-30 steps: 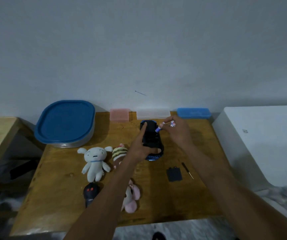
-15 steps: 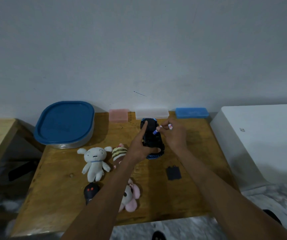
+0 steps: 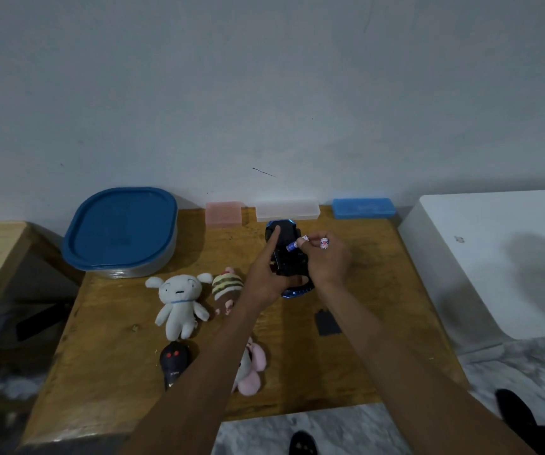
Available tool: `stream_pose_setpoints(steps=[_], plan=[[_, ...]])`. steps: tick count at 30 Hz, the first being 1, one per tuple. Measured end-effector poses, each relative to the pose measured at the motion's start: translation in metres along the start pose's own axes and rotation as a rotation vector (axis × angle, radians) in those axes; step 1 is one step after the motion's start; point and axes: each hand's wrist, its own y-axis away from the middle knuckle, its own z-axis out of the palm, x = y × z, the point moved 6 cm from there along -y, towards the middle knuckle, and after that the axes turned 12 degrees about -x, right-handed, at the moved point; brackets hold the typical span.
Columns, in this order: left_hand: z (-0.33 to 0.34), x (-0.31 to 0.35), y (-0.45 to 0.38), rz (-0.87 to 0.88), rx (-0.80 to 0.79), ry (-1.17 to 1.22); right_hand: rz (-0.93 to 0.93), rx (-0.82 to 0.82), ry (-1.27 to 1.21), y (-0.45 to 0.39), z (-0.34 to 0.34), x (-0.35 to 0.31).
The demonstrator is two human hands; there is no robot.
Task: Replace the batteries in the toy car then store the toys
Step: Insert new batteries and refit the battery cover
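Toy car (image 3: 289,257), glossy black plastic, gripped by left hand (image 3: 266,277); right hand (image 3: 328,261) pinches seemingly cylindrical batteries (image 3: 294,245).

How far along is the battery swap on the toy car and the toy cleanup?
Done: the black battery cover lies off on the table. In hand: the left hand steadies the upturned toy car; the right hand holds batteries at its compartment. Left: seat them, refit the cover, store the plush toys, perhaps in the blue-lidded container.
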Motion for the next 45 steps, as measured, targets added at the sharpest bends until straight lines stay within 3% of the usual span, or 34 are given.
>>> stream_pose_setpoints(steps=[18, 33, 42, 45], plan=[[-0.005, 0.011, 0.001, 0.064, 0.008, -0.013, -0.129, -0.101, 0.21, -0.002, 0.01, -0.009], [-0.004, 0.014, -0.006, 0.077, 0.002, 0.026, -0.265, -0.209, 0.532, -0.004, 0.006, -0.037], [-0.004, 0.009, -0.004, 0.037, -0.037, -0.017, -0.109, -0.328, 0.372, -0.017, -0.003, -0.023], [-0.006, 0.009, -0.008, 0.037, -0.046, -0.04, -0.072, -0.364, 0.478, -0.023, -0.002, -0.018]])
